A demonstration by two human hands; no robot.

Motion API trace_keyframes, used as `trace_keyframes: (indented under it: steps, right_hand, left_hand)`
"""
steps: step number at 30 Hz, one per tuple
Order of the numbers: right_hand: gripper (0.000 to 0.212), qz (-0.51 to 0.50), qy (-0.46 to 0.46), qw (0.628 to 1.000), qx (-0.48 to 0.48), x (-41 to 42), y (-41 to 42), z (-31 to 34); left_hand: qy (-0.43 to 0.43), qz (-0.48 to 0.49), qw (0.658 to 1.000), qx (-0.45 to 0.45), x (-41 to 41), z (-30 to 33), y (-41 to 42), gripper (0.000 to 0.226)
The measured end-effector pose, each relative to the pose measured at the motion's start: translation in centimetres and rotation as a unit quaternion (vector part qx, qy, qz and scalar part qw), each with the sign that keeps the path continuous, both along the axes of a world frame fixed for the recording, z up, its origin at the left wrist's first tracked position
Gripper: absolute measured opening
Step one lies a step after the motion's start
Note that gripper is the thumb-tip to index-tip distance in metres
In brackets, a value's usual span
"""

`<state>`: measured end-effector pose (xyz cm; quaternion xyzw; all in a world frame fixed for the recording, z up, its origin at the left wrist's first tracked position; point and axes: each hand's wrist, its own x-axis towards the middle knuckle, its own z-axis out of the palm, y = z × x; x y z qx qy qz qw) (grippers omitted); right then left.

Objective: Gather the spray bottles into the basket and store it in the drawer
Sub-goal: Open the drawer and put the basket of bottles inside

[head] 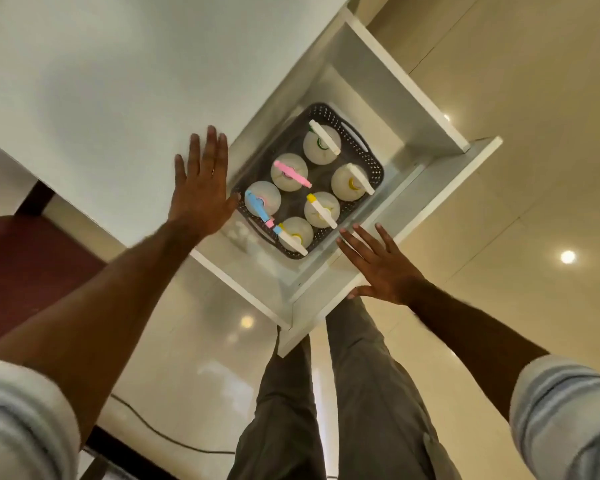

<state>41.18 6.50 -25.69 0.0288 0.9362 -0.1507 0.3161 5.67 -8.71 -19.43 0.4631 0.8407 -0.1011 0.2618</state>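
Spray bottles [310, 188], six of them, stand upright in a dark perforated basket [374, 168] that sits inside the open white drawer [430, 188]. Nearest the camera are rolled pale striped sleeves [565, 420] on both forearms and grey trousers [357, 403] over a glossy tiled floor [201, 344], where a dark cable [160, 434] runs. The right hand [378, 265] lies flat with fingers spread on the drawer's front edge, holding nothing. The left hand [201, 188] is likewise flat and wide open, gripping nothing, with its palm on the white tabletop [111, 81] just beside the basket's near corner. In the basket one bottle has a blue spray head [257, 206], one a pink head [291, 173], and the others white heads with yellow or green trim. The basket fills the near part of the drawer, leaving bare drawer floor beyond it. A dark red chair seat [25, 261] shows under the table at the left.
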Motion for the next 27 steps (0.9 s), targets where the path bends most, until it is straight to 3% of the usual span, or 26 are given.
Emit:
trace_keyframes:
  steps: [10,20,27]
  right_hand:
    - [0.117,-0.018,0.061,0.998,0.002,-4.1,0.0,-0.3]
    - [0.121,0.007,0.161,0.986,0.045,-13.1,-0.1,-0.8]
    - [0.125,-0.004,0.209,0.977,0.034,-19.0,0.5,-0.7]
  left_hand:
    - [-0.029,0.013,0.999,0.011,-0.6,-1.9,-0.4,0.118]
    - [-0.063,0.012,0.998,0.008,-1.0,-2.1,-0.7,0.150]
    - [-0.094,0.032,0.995,0.032,-1.2,-2.9,-0.9,0.158]
